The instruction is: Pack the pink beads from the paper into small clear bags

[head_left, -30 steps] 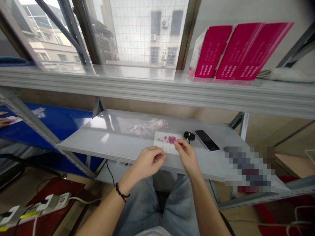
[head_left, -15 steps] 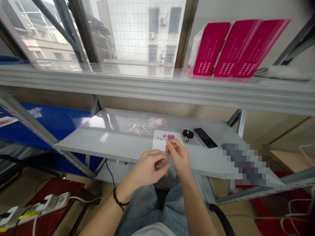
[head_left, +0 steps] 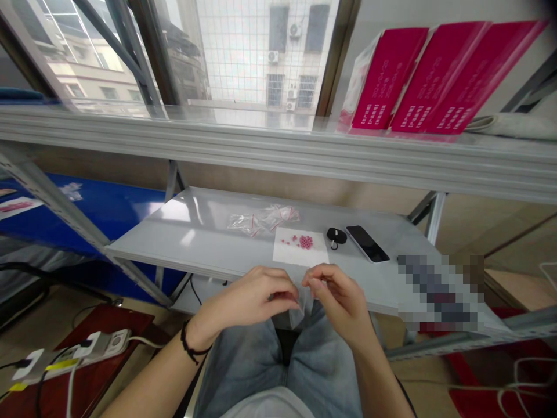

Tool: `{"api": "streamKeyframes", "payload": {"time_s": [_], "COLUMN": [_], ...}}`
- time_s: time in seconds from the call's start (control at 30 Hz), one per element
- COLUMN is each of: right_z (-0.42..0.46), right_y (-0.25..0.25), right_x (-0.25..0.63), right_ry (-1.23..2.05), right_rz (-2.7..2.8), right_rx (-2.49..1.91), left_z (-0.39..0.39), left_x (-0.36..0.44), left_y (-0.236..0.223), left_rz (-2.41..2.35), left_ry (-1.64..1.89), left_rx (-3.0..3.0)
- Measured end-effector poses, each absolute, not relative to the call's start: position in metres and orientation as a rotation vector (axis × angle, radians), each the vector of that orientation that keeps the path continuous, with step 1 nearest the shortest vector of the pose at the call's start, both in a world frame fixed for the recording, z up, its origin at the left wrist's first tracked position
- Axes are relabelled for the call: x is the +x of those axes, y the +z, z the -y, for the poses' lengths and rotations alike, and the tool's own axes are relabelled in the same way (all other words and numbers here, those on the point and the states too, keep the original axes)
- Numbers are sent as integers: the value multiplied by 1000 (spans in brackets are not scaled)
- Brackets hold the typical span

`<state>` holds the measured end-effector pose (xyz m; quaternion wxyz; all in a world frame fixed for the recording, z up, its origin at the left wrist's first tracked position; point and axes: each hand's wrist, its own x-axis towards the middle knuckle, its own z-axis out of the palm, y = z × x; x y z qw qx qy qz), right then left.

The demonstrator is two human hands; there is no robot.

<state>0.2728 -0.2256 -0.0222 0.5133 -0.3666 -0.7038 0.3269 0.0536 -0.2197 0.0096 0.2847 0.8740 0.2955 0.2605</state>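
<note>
My left hand (head_left: pixel 248 302) and my right hand (head_left: pixel 337 293) are held together over my lap, just off the shelf's front edge. A small transparent plastic bag (head_left: pixel 302 307) hangs between them, its top pinched in the fingers of both hands. Behind them, a sheet of white paper (head_left: pixel 300 247) lies on the grey metal shelf (head_left: pixel 191 244). It carries a cluster of small pink beads (head_left: pixel 305 242), with a few loose ones to the left. Neither hand touches the paper.
Behind the paper lies a pile of small transparent bags (head_left: pixel 263 220). To its right sit a black key fob (head_left: pixel 336 235) and a phone (head_left: pixel 368 244). A blurred patch (head_left: pixel 439 293) covers the shelf's right end. Magenta boxes (head_left: pixel 435 75) stand on the shelf above.
Both hands have drawn back from the paper toward my lap and come closer together. The transparent bag now shows plainly between them. The beads and paper stay in place.
</note>
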Motion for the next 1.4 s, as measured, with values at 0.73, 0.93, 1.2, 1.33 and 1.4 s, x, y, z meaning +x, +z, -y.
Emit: {"api": "streamKeyframes", "payload": {"time_s": [0.73, 0.93, 1.2, 1.33, 1.4], "right_z": [247, 250, 249, 242, 237], "right_y": [-15, -23, -22, -23, -25], "right_x": [267, 266, 272, 276, 277], "right_ry": [522, 515, 519, 531, 583], "right_rz": [1956, 1935, 1852, 1908, 1951], "right_rx": [-859, -872, -849, -899, -894], "left_z": [243, 252, 252, 249, 247], "left_x": [60, 71, 70, 69, 70], "left_y": [-19, -36, -36, -38, -38], "left_rz": [-814, -759, -962, -1009, -1012], "left_ry": [1087, 1210, 1114, 1048, 1033], "left_rx": [1896, 1658, 1887, 1956, 1972]}}
